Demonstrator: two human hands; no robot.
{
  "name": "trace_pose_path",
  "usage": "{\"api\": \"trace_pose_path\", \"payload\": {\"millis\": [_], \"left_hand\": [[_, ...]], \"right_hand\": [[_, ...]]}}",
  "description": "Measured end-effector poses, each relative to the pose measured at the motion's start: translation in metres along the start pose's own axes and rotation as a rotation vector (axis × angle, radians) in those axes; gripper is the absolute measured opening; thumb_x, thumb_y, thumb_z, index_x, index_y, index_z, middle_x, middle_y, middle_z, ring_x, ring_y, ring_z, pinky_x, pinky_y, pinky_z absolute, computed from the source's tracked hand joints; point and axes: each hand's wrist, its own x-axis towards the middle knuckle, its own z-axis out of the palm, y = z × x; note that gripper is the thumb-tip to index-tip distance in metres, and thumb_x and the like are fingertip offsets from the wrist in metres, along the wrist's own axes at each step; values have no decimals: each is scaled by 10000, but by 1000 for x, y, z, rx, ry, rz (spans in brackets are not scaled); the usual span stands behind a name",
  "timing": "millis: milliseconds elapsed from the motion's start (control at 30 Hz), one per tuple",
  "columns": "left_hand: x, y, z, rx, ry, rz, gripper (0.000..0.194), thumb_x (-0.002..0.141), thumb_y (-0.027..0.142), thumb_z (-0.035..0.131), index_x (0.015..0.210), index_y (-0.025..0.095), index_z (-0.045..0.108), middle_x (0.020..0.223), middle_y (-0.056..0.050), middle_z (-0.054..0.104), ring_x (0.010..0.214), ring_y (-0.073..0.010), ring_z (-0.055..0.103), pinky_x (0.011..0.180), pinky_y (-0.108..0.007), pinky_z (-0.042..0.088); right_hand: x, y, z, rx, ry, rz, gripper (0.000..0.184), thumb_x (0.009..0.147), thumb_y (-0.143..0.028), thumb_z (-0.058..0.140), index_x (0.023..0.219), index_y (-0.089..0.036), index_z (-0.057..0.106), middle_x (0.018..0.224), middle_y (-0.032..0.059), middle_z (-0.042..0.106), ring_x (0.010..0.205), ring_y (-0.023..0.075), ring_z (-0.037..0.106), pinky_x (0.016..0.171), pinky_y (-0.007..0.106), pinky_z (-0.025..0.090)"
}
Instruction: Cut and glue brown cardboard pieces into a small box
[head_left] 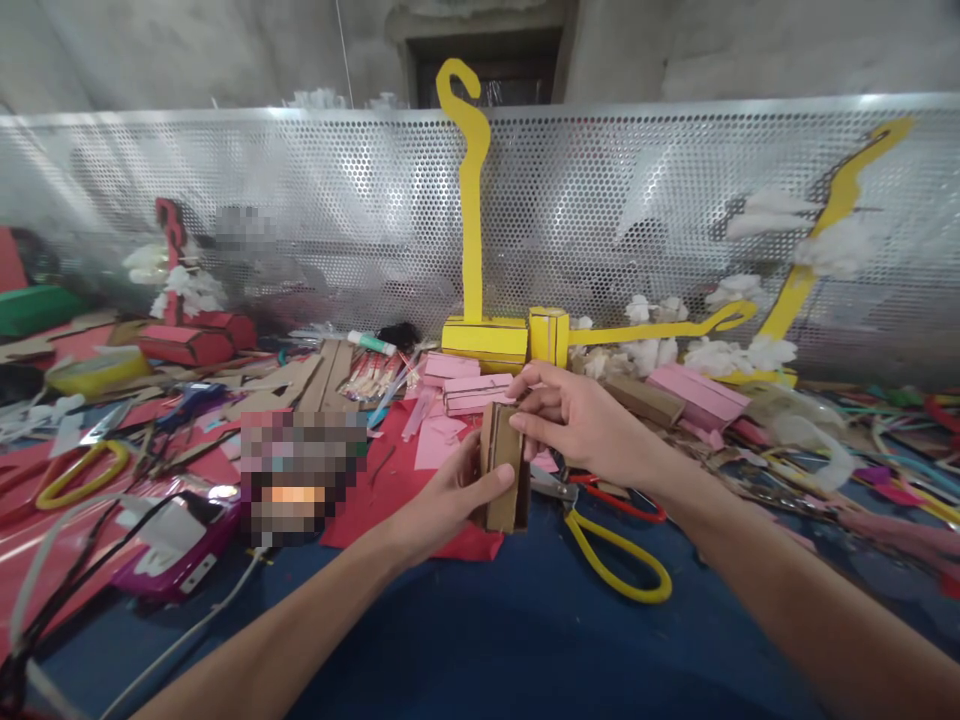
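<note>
A small brown cardboard box (501, 505) is upright in front of me, above the blue tabletop. My left hand (469, 485) is closed around its left side, with the thumb across the front. At its top right edge, my right hand (562, 415) pinches the cardboard between thumb and fingers. Just behind lie pink paper-covered boxes (480, 392) and pink paper scraps (437, 440) on a red sheet (367, 500). To the right of the cardboard box rest scissors with yellow and red handles (626, 590), partly covered by my right hand.
Yellow hook-shaped pieces on boxes (471, 220) stand before a perforated metal panel (337, 220). At left are a purple power strip (176, 560) with cables, yellow-handled scissors (82, 478) and a blurred-out patch (304, 475). Pink boxes and scraps (697, 395) crowd the right.
</note>
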Motion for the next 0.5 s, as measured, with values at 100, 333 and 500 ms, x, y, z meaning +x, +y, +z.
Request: {"api": "trace_pose_path", "payload": {"millis": [100,333,500], "left_hand": [[0,-1,-1,48,14,25,552,866,376,747,1370,299,535,1323,-89,603,1202,-255,574,951,-374,509],[3,-2,-1,78,79,103,576,864,381,742,1385,272,521,1359,-108,591,1217,-273,568,951,-377,530],[5,-2,-3,99,133,110,557,846,412,753,1343,263,548,1370,-114,591,1231,-295,565,897,-379,562]], "right_hand": [[-1,2,-1,-45,4,25,207,922,-292,639,1077,-249,508,834,-1,667,703,179,712,624,300,562],[-3,5,-1,-107,92,41,271,909,-289,642,1122,-266,476,900,4,647,743,179,710,672,315,574],[-1,1,5,-18,70,44,257,898,-258,634,1100,-243,476,878,-3,626,749,162,676,666,303,554]]}}
